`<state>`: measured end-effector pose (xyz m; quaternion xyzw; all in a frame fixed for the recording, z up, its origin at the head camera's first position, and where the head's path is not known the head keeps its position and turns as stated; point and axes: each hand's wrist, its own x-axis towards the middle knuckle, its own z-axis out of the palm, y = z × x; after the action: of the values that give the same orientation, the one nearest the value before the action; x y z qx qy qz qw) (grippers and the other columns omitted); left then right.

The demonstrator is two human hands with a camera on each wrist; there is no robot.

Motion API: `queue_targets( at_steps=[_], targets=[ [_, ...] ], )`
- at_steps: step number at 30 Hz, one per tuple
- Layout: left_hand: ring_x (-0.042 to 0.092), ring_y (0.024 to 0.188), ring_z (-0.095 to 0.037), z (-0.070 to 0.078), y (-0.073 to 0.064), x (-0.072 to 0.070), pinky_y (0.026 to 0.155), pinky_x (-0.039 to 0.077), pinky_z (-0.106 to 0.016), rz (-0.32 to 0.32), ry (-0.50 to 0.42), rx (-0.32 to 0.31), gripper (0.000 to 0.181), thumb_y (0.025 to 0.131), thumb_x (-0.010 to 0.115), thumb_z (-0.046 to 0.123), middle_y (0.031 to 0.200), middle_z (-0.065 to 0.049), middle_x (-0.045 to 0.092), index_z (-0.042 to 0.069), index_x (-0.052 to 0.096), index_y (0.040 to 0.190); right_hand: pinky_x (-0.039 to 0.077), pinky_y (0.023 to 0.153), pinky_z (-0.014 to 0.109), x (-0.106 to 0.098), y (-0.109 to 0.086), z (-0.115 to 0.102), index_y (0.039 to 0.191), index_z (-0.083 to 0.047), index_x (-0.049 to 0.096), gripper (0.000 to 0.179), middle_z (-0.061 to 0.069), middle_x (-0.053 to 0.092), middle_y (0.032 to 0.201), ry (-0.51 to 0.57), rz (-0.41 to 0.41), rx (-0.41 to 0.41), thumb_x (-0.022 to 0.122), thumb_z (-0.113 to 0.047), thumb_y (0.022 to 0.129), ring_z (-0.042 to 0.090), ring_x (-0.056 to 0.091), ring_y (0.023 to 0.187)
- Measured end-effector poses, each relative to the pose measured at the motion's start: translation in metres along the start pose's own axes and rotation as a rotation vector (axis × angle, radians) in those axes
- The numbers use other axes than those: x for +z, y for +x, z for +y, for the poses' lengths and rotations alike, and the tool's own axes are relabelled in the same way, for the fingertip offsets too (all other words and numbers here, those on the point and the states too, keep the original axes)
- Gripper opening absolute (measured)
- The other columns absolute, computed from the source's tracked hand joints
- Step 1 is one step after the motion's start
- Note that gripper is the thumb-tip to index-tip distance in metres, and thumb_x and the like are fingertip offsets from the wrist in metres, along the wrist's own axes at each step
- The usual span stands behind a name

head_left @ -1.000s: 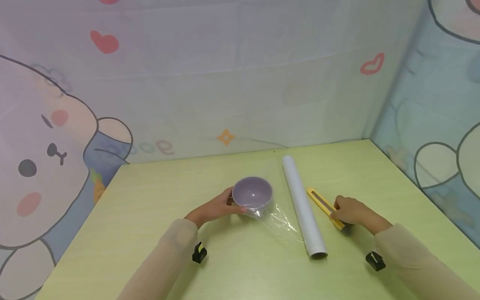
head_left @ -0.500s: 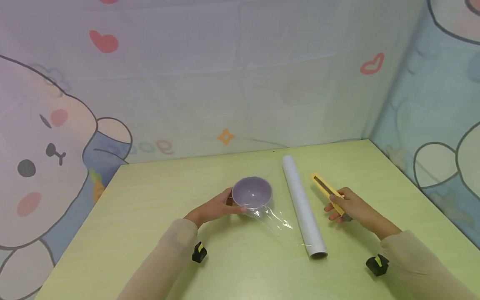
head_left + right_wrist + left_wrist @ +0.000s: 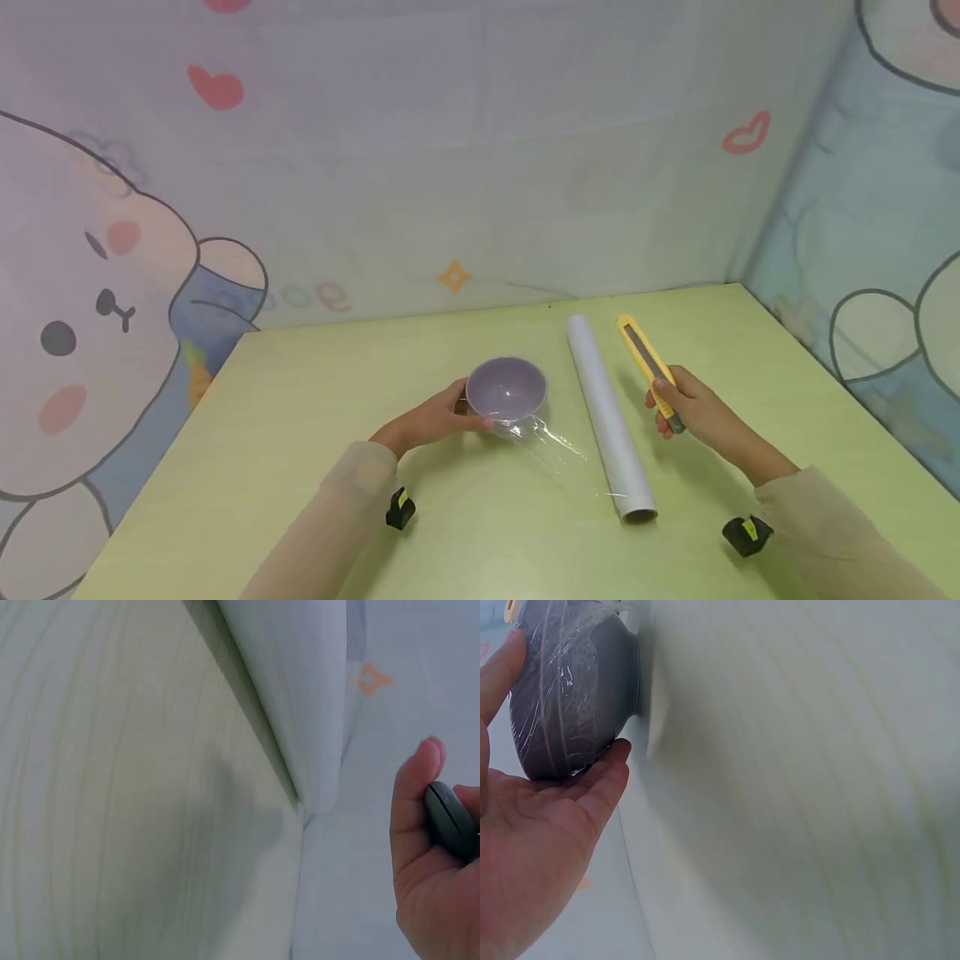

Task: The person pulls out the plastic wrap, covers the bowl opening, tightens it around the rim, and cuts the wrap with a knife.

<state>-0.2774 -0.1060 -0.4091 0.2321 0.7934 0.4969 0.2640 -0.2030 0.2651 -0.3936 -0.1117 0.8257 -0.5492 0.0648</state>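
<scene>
A purple bowl stands upright at mid-table, with clear plastic wrap trailing from its near rim toward the right. My left hand grips the bowl's left side, thumb at the near rim and fingers round the back. In the left wrist view, crinkled film covers the side of the bowl. My right hand holds a yellow utility knife above the table, its front end pointing up and away to the left. Only the knife's dark butt end shows in the right wrist view.
A long white roll lies between the bowl and the right hand, its hollow end toward me; the film's edge reaches its near end. Behind the pale green table hangs a printed cloth backdrop. Black devices sit at both wrists.
The right hand has picked the utility knife up off the table, and its grip has turned so the thumb lies along the handle. The left hand and bowl stay in place.
</scene>
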Motion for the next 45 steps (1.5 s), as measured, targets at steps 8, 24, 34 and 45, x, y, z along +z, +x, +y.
queue_targets(
  at_steps=[8, 24, 34, 45],
  targets=[
    [0.045, 0.121, -0.021, -0.001, 0.0, 0.0, 0.104, 0.033, -0.044, -0.016, 0.006, 0.002, 0.08, 0.081, 0.07, 0.03, 0.133, -0.004, 0.044, 0.016, 0.021, 0.143, 0.047, 0.044, 0.034, 0.006, 0.0, -0.002, 0.099, 0.001, 0.046, 0.052, 0.011, 0.055, 0.069, -0.162, 0.249, 0.072, 0.035, -0.049, 0.096, 0.013, 0.05, 0.044],
    [0.045, 0.121, -0.022, -0.001, -0.001, -0.001, 0.103, 0.033, -0.044, -0.021, 0.006, 0.011, 0.078, 0.083, 0.069, 0.027, 0.133, -0.006, 0.044, 0.016, 0.021, 0.144, 0.048, 0.049, 0.031, 0.005, 0.0, -0.001, 0.107, 0.002, 0.047, 0.06, 0.002, 0.056, 0.07, -0.076, 0.304, 0.18, 0.035, -0.055, 0.093, 0.01, 0.05, 0.048],
    [0.044, 0.124, -0.021, 0.001, -0.002, 0.001, 0.104, 0.033, -0.045, -0.027, -0.004, 0.001, 0.079, 0.083, 0.068, 0.029, 0.133, -0.003, 0.045, 0.02, 0.019, 0.145, 0.045, 0.046, 0.031, 0.007, 0.001, 0.0, 0.105, 0.003, 0.044, 0.048, 0.006, 0.055, 0.07, -0.106, 0.321, 0.101, 0.038, -0.044, 0.097, 0.012, 0.05, 0.049],
    [0.044, 0.123, -0.022, 0.003, -0.003, 0.001, 0.104, 0.032, -0.045, 0.003, 0.009, -0.04, 0.085, 0.081, 0.069, 0.032, 0.132, -0.004, 0.046, 0.016, 0.016, 0.145, 0.042, 0.046, 0.031, 0.013, 0.012, -0.005, 0.113, -0.002, 0.045, 0.047, 0.003, 0.057, 0.073, -0.096, 0.289, 0.056, 0.041, -0.046, 0.095, 0.015, 0.052, 0.051]
  ],
)
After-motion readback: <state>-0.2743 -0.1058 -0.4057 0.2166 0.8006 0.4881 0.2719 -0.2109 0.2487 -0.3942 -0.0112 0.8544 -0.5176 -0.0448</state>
